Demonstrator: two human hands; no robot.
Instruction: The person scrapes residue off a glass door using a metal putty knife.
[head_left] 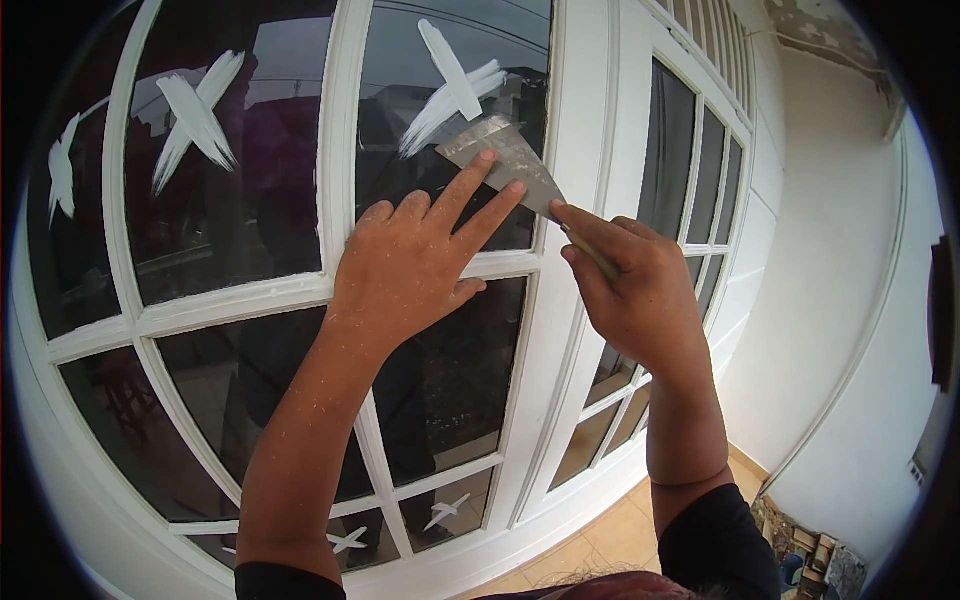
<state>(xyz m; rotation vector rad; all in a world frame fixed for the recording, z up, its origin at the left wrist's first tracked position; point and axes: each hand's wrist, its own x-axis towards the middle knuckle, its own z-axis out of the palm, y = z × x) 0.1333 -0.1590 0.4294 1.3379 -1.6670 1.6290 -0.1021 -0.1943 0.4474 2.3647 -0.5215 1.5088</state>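
Note:
My right hand [635, 285] is wrapped round the handle of a metal scraper [520, 165]. The wide blade lies against a dark glass pane [400, 160], its edge at the lower end of a white painted X [455, 90]. My left hand [405, 255] has two fingers spread out with their tips on the blade; its other fingers are bent, and it grips nothing. Small pale flecks dot the left hand and forearm.
White window bars [230, 300] frame the panes. Another white X [198, 120] marks the pane to the left, and smaller ones [447, 510] the low panes. A second paned section [670, 150] and a white wall [820, 220] stand right. Below is a tiled floor [610, 530].

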